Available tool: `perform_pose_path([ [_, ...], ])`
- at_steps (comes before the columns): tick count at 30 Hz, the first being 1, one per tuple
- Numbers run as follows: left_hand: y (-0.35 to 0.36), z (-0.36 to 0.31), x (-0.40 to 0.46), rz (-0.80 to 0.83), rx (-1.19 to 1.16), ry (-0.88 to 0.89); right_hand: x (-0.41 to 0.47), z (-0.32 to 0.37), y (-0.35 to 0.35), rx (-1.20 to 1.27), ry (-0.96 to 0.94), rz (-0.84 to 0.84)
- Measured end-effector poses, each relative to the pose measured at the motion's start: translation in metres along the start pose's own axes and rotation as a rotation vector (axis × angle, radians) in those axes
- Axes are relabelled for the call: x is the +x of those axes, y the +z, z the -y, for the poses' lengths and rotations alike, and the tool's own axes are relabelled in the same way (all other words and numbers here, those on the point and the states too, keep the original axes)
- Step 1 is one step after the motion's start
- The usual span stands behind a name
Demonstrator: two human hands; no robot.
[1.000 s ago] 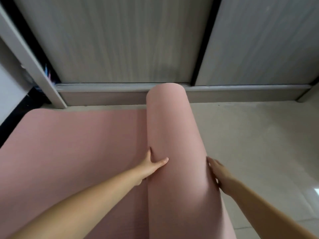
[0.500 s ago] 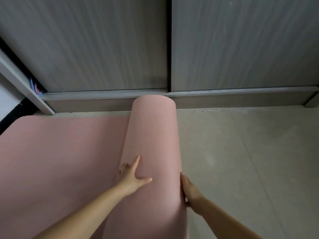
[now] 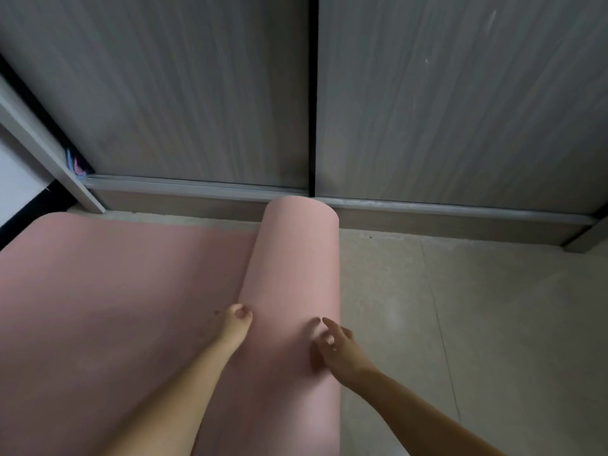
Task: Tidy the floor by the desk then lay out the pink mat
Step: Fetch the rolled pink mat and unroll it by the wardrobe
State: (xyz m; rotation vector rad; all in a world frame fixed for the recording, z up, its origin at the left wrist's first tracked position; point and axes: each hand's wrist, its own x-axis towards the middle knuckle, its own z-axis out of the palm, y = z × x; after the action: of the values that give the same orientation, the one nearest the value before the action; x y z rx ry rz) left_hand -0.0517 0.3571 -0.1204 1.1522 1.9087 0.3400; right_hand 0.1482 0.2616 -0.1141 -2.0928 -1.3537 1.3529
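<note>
Pink mat (image 3: 108,307) half unrolled: flat sheet spread over the floor out beyond the left hand's knuckles, the rest wound in a thick roll (image 3: 296,274) lying between the two hands. Long axis of the roll running straight away from the fingertips, from the bottom edge of the view up to the grey wardrobe doors (image 3: 197,93); far end blunt and rounded, stopping just short of the metal door track (image 3: 197,185), directly below the dark gap where the two doors meet.

Left hand (image 3: 235,327) pressed against the roll's left flank, right at the crease where roll meets flat sheet; fingers curled in, tips tucked toward the roll, clasping nothing around. Right hand (image 3: 335,347) resting on the roll's upper right side, fingers (image 3: 329,324) loosely spread and slightly blurred, tips touching the pink surface, no wrap around it.

Bare beige tiled floor (image 3: 460,324) out past the right hand's little finger. Beyond the left fingertips and off to the left, a slanted grey frame edge (image 3: 49,149) with a small blue and pink scrap (image 3: 75,166) tucked at its foot.
</note>
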Motion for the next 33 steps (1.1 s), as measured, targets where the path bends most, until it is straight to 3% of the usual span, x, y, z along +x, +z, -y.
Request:
perform_pose_path([
  [2,-0.004,0.016,0.015,-0.024,-0.019,-0.044,0.01,0.006,0.009,-0.097,-0.013,0.02],
  [6,-0.006,0.041,0.022,0.085,-0.25,-0.142,0.02,0.007,0.025,-0.146,0.058,0.009],
  [11,-0.005,0.036,0.039,0.293,-0.474,-0.318,0.023,0.003,0.027,0.057,0.244,-0.197],
  [15,0.013,0.014,0.033,0.384,-0.438,-0.271,0.014,-0.02,0.003,0.134,0.418,-0.283],
  [22,0.066,-0.031,0.004,0.599,-0.683,-0.331,-0.015,-0.053,-0.027,0.267,0.423,-0.445],
  [28,0.102,-0.035,0.002,0.632,-0.631,-0.4,-0.04,-0.083,-0.06,0.313,0.402,-0.54],
  [33,0.151,-0.044,-0.032,0.839,-0.422,-0.397,-0.058,-0.103,-0.086,0.289,0.41,-0.454],
])
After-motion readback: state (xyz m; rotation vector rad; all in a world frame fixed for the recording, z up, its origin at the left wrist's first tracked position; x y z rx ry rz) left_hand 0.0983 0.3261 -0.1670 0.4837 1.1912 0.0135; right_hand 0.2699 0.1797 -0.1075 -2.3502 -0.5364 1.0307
